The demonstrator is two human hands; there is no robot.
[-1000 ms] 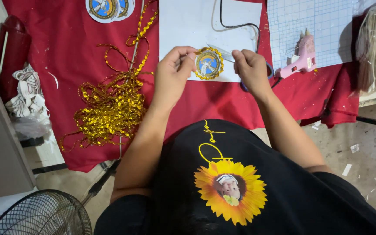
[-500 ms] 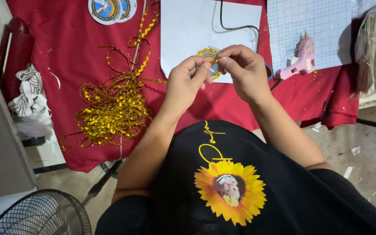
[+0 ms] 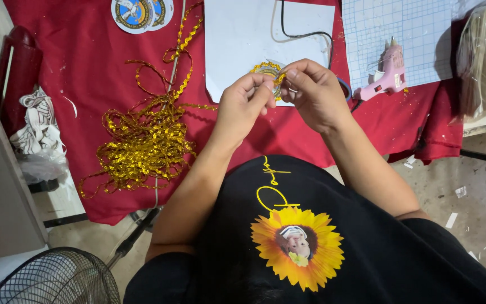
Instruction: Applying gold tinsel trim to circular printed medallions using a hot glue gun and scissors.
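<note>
Head camera looks straight down on a person's two hands meeting over a red tablecloth point(image 3: 113, 84), with one round gold-trimmed medallion point(image 3: 270, 72) pinched between them. That medallion is a small disc, so it has no clear long axis; it is held tilted, partly on edge, with only its upper-left gold rim showing past the fingers, and which way its face points cannot be told. The left hand point(image 3: 243, 107) has thumb and fingertips closed together on the medallion's near-left edge, and the right hand point(image 3: 316, 93) curls its fingers tight over the right side, thumb pressed on the rim. The medallion hovers above the near edge of one white sheet point(image 3: 243, 39) lying on the tablecloth, across which one black cord point(image 3: 305, 34) loops. Left of the medallion lies one tangled heap of gold sequin trim point(image 3: 142, 141), a strand running from it toward the far edge of the cloth. Far left of the medallion, at the top edge of the cloth, sit two overlapping round printed badges point(image 3: 139, 11). Right of the medallion, one pink glue gun point(image 3: 386, 73) rests on one blue gridded cutting mat point(image 3: 412, 28), nozzle pointing away from the person. One wire fan guard point(image 3: 52, 278) shows well below and left of the medallion, on the floor side.
</note>
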